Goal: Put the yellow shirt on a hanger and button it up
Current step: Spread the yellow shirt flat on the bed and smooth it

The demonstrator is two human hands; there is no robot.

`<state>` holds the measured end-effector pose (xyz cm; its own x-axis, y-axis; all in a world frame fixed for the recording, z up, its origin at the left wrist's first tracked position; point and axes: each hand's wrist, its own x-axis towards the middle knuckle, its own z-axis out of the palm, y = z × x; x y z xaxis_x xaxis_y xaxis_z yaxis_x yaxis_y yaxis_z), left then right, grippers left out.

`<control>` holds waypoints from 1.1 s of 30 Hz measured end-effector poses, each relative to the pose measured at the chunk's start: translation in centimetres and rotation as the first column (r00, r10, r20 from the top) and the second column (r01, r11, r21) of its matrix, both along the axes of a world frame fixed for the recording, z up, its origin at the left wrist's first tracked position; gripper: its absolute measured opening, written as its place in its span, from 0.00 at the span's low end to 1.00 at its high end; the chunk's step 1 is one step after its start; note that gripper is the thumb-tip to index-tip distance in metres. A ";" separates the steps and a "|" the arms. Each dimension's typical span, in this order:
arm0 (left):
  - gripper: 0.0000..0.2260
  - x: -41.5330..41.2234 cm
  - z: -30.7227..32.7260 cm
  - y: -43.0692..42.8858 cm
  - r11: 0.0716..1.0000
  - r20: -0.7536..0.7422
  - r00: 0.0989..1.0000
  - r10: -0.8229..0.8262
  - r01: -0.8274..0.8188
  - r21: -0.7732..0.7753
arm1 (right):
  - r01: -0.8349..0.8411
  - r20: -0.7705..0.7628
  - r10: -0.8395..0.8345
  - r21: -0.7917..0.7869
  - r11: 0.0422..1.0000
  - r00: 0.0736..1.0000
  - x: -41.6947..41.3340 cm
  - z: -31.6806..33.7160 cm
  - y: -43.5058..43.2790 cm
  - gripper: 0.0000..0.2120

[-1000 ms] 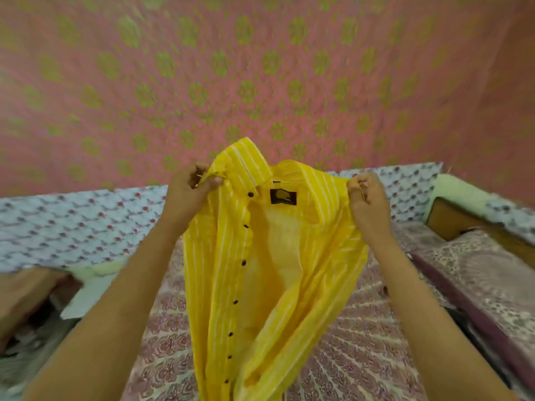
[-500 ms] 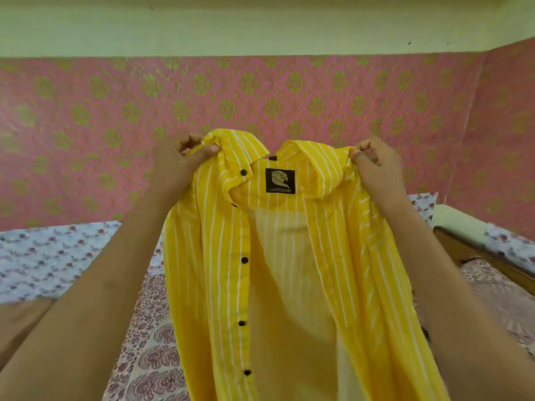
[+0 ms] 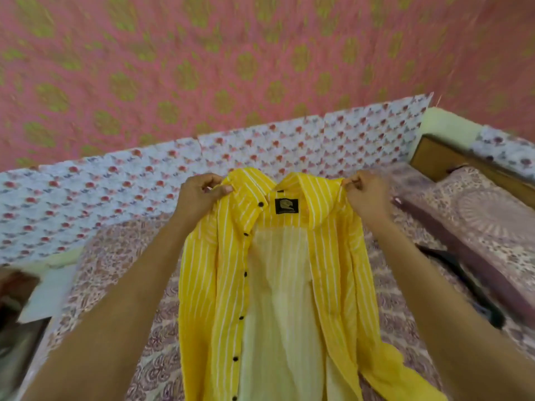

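Observation:
The yellow shirt (image 3: 214, 285) with white stripes hangs open in front of me, its black buttons running down the left placket and a black label at the neck. My left hand (image 3: 199, 195) pinches the left shoulder beside the collar. My right hand (image 3: 366, 195) pinches the right shoulder. The shirt is unbuttoned, and its pale inside back shows between the two fronts. A dark, blurred object (image 3: 463, 282), possibly a hanger, lies on the bed at the right.
Below the shirt is a bed (image 3: 121, 273) with a maroon paisley cover. A floral-print sheet (image 3: 86, 204) lines the wall behind it, under pink patterned cloth (image 3: 202, 68). A wooden bed frame (image 3: 434, 160) shows at the right.
The view has tilted down and the shirt, still held by both shoulders, now hangs lower over the bed. Before that, both hands spread the bunched shirt open.

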<state>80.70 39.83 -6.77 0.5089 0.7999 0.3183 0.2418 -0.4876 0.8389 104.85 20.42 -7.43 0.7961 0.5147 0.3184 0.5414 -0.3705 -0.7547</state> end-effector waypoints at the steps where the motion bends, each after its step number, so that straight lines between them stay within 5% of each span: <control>1: 0.05 0.7 -0.6 0.7 1.000 -0.034 0.999 -0.005 0.006 0.012 | 0.016 -0.001 -0.016 -0.005 1.000 1.000 0.3 -0.6 0.6 0.11; 11: 0.12 12.8 -16.2 12.7 0.991 -0.205 0.971 0.126 -0.130 -0.006 | 0.029 -0.140 -0.032 -0.023 0.999 0.990 7.8 -16.2 13.8 0.03; 20: 0.11 21.7 -28.9 24.5 0.952 -0.280 0.919 0.277 -0.302 -0.051 | 0.076 -0.081 -0.075 0.012 0.997 0.994 14.7 -27.6 25.5 0.10; 26: 0.24 22.1 -39.1 25.6 0.990 -0.691 0.722 -0.049 -0.057 -0.130 | -0.242 -0.263 0.168 -0.279 0.929 0.950 14.1 -38.6 27.4 0.24; 30: 0.20 19.3 -43.0 23.0 0.950 -0.644 0.761 -0.077 -0.140 -0.279 | -0.242 -0.288 0.168 -0.249 0.938 0.943 10.0 -43.6 25.1 0.23; 33: 0.14 15.3 -43.9 20.5 0.960 -0.604 0.797 0.027 -0.189 -0.206 | -0.270 -0.351 0.201 -0.160 0.949 0.915 5.0 -44.7 23.0 0.19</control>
